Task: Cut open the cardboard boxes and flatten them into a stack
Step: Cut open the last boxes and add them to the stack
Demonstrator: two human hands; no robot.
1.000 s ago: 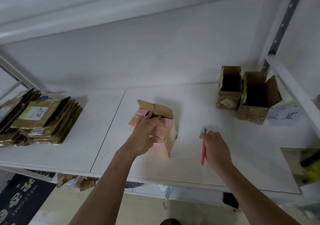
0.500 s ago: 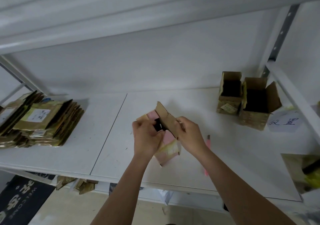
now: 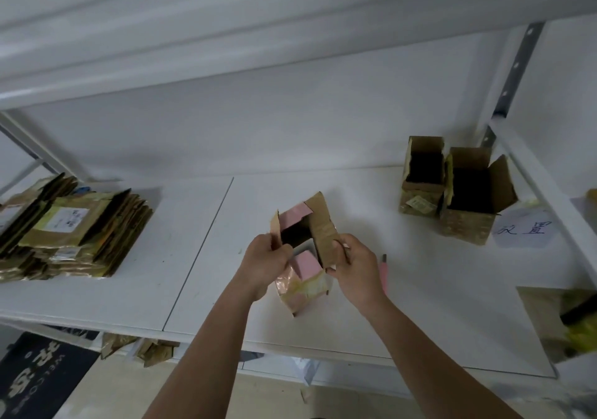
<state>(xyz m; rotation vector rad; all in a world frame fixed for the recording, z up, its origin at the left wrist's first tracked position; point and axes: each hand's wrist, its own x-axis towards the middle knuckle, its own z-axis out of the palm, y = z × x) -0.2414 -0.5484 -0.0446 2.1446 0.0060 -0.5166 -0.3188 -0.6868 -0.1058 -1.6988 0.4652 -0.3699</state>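
Both hands are on the pink box (image 3: pixel 302 250), held up just above the tabletop (image 3: pixel 403 305) with its open mouth tipped away from the person. The left hand (image 3: pixel 265 260) pinches the left flap at the box's rim, fingers curled round the cardboard edge; the right hand (image 3: pixel 353 268) has its grip closed on the brown right flap, thumb on the near face. The flaps are spread and the inside shows dark, so the top looks freed already. The job now, as I read it, is collapsing the walls. Best done by pulling opposite corners apart so the box shears along its own creases, not crushing it straight down. The lower end looks wrapped in glossy tape, and that could resist; if it holds, the pink knife (image 3: pixel 384 273), lying on the tabletop just right of the box, is close by. Left of the box, well apart, sits the stack of flattened cardboard (image 3: pixel 74 234), where this one belongs. Right of the box and further back, two open brown boxes (image 3: pixel 452 192) stand waiting.
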